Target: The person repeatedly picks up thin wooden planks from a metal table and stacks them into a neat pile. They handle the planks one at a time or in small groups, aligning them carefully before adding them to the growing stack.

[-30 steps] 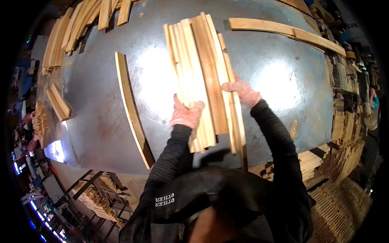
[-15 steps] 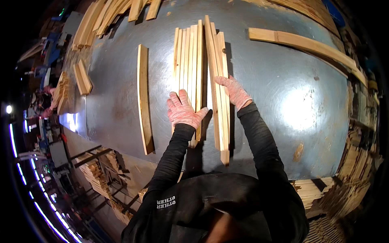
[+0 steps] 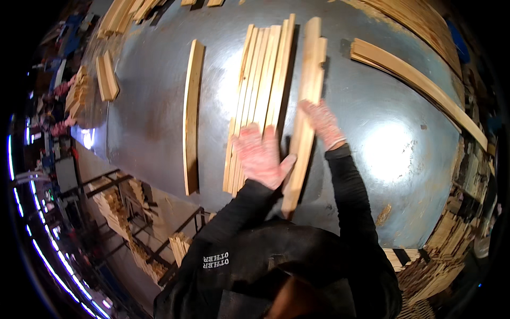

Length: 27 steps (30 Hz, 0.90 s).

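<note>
– Where are the wooden strips [image 3: 260, 87] laid?
– On the metal table [image 3: 149, 122], under the spread left hand [image 3: 260, 159]
– And the right hand [image 3: 323, 123]?
– Set on the boards [image 3: 302, 146] beside them; its grip cannot be told

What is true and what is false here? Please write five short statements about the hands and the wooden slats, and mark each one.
1. The left hand is spread over the bundled slats. True.
2. The right hand touches the bundled slats. False: it touches the separated slats to their right.
3. A lone slat lies left of the bundled slats. True.
4. The separated slats lie crosswise over the bundled slats. False: a gap shows between them.
5. Both hands appear gloved. True.
</note>
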Tool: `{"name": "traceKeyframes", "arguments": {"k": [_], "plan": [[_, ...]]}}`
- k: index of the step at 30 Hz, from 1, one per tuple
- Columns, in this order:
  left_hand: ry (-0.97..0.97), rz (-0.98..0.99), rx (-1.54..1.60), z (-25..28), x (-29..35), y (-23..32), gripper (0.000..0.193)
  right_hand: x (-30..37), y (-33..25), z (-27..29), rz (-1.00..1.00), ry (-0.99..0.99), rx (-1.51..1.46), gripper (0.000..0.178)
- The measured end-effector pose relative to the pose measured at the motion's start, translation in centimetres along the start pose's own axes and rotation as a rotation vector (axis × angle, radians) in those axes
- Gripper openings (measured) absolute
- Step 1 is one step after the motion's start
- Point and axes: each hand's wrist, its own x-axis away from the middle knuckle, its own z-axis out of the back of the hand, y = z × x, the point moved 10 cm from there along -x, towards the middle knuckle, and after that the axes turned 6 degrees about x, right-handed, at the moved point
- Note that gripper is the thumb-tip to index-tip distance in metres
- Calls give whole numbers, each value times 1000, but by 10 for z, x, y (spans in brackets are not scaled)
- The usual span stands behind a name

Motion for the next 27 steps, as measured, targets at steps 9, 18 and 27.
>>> {"name": "traceKeyframes", "arguments": {"k": [9, 18, 27], "plan": [[-450, -69, -288, -127, -2, 13, 50, 60, 82, 30, -1084, 29, -1358, 49], [35, 23, 92, -1, -23, 21, 59, 58, 48, 29, -968, -26, -1181, 54], [-67, 350, -26, 103, 31, -237, 61, -12, -41, 4, -750, -346, -520, 97]]}}
